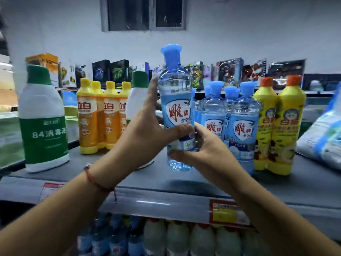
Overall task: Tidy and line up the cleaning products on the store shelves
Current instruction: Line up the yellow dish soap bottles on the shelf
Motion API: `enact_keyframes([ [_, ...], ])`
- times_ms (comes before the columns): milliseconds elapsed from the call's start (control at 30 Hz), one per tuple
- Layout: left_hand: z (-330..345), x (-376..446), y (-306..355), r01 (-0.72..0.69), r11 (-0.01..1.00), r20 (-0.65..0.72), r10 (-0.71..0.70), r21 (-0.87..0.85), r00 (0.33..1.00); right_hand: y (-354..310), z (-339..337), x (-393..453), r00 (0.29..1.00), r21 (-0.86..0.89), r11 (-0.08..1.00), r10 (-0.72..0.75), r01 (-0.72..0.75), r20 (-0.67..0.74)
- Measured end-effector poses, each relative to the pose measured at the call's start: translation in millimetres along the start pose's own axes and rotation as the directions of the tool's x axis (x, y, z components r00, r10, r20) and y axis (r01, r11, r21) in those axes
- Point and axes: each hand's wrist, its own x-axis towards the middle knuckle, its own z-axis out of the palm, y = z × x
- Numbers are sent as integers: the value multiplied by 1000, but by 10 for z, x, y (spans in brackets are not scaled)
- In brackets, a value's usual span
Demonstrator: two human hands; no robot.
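Progress is judged as partial from the single head view. A clear blue bottle is held upright above the shelf, near its front edge and just left of the blue bottle group. It is gripped at the side by the left hand, thumb laid across the lower label, and held round the base by the right hand, fingers curled about it; the bottle is not yet set down.

Toward the right end of the shelf, the yellow orange-capped bottles are seen standing close together in a row. Further back on the left, the orange bottles are also grouped. By contrast, one green-labelled white bottle is left alone near the front left corner, and a second white bottle stands apart behind the left hand. These two, and the held bottle, appear still to be lined up.
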Motion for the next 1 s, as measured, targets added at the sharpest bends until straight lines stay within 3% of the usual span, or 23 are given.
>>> enact_keyframes([
  [100,116,204,-201,-66,997,49,64,38,997,38,60,186,984,-245,964,70,-108,-161],
  [267,201,308,-429,-167,968,118,146,190,982,79,204,346,937,-524,791,174,-316,-303],
  [433,306,235,-619,-112,971,176,75,212,982,184,363,296,907,-580,701,270,-415,-323],
  [633,376,181,-716,-81,975,142,51,209,989,161,418,245,923,-659,650,207,-378,-325],
  [867,385,172,-743,-143,962,140,112,231,984,204,418,210,929,-725,599,90,-339,-360],
  [1000,346,138,-713,-176,915,144,132,362,981,222,429,225,923,-747,569,56,-343,-381],
])
